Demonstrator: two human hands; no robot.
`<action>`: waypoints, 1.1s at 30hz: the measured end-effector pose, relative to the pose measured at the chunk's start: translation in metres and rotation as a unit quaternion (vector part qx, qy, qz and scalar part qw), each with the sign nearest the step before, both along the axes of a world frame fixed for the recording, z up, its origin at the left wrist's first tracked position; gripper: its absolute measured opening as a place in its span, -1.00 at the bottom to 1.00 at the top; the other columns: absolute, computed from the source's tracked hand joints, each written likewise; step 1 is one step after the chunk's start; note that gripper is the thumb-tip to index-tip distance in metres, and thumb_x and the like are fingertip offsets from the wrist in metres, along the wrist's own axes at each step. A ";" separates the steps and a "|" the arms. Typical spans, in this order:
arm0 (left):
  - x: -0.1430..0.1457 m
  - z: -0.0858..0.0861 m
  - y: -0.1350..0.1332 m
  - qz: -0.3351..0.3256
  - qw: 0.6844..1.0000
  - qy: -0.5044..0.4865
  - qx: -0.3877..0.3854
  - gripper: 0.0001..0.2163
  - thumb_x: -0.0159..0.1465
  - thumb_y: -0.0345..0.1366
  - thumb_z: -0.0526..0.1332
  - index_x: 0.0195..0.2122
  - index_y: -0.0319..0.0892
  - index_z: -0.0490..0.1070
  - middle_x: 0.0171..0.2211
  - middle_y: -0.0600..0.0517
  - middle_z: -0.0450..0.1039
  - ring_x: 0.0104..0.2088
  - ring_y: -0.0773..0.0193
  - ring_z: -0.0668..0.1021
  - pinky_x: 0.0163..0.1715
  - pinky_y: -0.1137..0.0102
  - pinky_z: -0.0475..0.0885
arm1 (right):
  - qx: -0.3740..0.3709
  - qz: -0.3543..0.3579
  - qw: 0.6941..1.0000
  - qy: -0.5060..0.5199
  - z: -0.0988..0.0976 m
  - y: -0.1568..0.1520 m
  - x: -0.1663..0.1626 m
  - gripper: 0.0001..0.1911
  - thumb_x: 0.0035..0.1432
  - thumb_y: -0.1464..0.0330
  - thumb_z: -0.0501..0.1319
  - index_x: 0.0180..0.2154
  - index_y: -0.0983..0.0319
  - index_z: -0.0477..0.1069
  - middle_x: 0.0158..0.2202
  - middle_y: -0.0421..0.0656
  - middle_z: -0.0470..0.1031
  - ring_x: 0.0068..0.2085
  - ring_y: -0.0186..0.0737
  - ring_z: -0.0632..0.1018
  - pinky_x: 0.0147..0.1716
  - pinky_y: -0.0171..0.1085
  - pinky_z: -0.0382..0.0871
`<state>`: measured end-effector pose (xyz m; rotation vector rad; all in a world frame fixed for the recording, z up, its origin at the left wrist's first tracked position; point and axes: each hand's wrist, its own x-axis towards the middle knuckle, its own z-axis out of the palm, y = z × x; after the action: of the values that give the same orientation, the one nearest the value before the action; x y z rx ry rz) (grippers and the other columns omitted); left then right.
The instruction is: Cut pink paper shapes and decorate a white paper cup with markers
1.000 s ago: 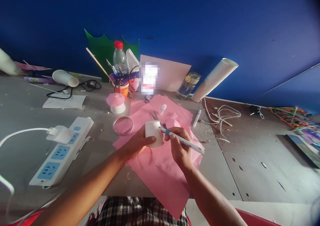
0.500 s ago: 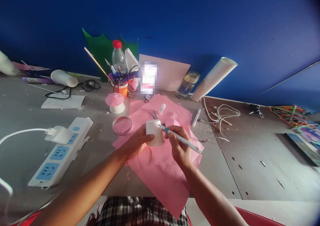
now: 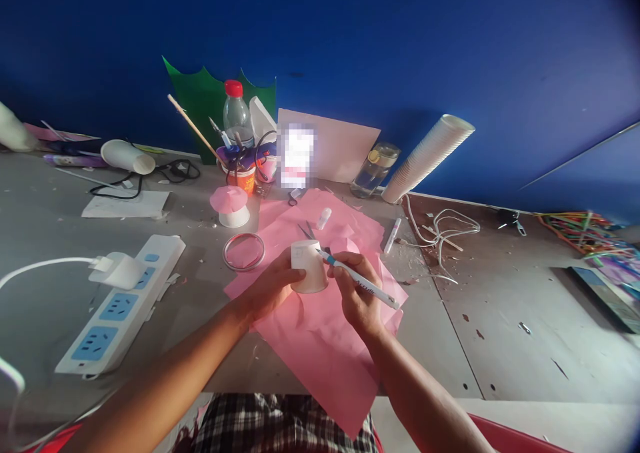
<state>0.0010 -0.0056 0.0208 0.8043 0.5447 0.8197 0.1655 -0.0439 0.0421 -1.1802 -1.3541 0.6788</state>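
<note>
We find, nearest the person, overlapping matte pink paper sheets (image 3: 335, 373) on the grey worktop (image 3: 200, 286), one corner hanging over its near edge; above them the left hand (image 3: 273, 285) grasps a plain white paper cup (image 3: 307, 269), narrow end up, the thumb across its front and the other fingers largely hidden; the right hand (image 3: 361, 296) grasps a slim white marker with a blue band (image 3: 367, 285) between thumb and fingers, its tip at the cup's upper right side; contact we cannot confirm.

Just beyond the cup we note metal scissor blades (image 3: 309, 229); to the left, a clear round ring (image 3: 244, 251) and, behind it, a white cup topped with pink paper (image 3: 229, 203); farthest, a tall stack of nested white paper cups (image 3: 430, 158) leans by the blue wall (image 3: 390, 39).
</note>
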 end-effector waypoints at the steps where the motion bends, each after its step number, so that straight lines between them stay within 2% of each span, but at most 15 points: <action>1: 0.000 -0.001 0.000 -0.002 1.000 -0.002 0.003 -0.59 0.15 -0.34 0.26 0.05 -0.12 0.34 0.02 -0.12 0.43 0.07 -0.02 0.40 -0.03 0.19 0.30 | -0.002 0.002 1.000 0.008 0.000 0.000 0.000 -0.89 0.17 0.31 0.16 -0.26 0.18 0.39 -0.48 -0.24 0.47 -0.44 -0.30 0.48 -0.47 -0.32 0.38; 6: 0.000 -0.002 0.000 -0.013 1.000 -0.002 0.022 -0.63 0.19 -0.26 0.23 0.04 -0.12 0.34 0.03 -0.12 0.41 0.03 0.03 0.42 -0.09 0.24 0.32 | -0.010 0.003 1.000 0.025 0.002 0.000 -0.002 -0.87 0.18 0.28 0.15 -0.27 0.18 0.38 -0.49 -0.23 0.47 -0.42 -0.29 0.49 -0.44 -0.29 0.41; 10: 0.001 0.000 0.000 -0.032 0.998 -0.003 0.055 -0.59 0.16 -0.16 0.29 0.02 -0.15 0.34 -0.02 -0.14 0.44 -0.03 0.04 0.46 -0.08 0.24 0.32 | -0.009 0.021 1.000 0.019 0.002 -0.003 -0.003 -0.87 0.19 0.27 0.15 -0.27 0.17 0.39 -0.49 -0.23 0.47 -0.43 -0.29 0.49 -0.44 -0.30 0.40; 17: 0.001 0.001 0.001 -0.028 0.998 0.033 0.044 -0.58 0.11 -0.26 0.34 0.00 -0.15 0.36 -0.06 -0.11 0.46 -0.07 0.09 0.47 -0.12 0.27 0.34 | -0.004 0.008 1.000 0.011 -0.001 -0.002 -0.002 -0.88 0.18 0.28 0.15 -0.27 0.17 0.39 -0.47 -0.22 0.48 -0.43 -0.29 0.48 -0.45 -0.30 0.39; 33: 0.000 0.002 0.001 -0.013 0.998 0.057 0.017 -0.56 0.10 -0.29 0.35 0.02 -0.14 0.36 -0.07 -0.10 0.45 -0.05 0.07 0.46 -0.08 0.21 0.33 | -0.004 -0.004 0.999 -0.032 0.000 -0.002 -0.002 -0.90 0.17 0.32 0.15 -0.27 0.17 0.39 -0.47 -0.22 0.48 -0.44 -0.30 0.50 -0.48 -0.33 0.40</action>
<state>0.0011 -0.0049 0.0229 0.8912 0.6221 0.7640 0.1636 -0.0458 0.0420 -1.2225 -1.4001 0.6451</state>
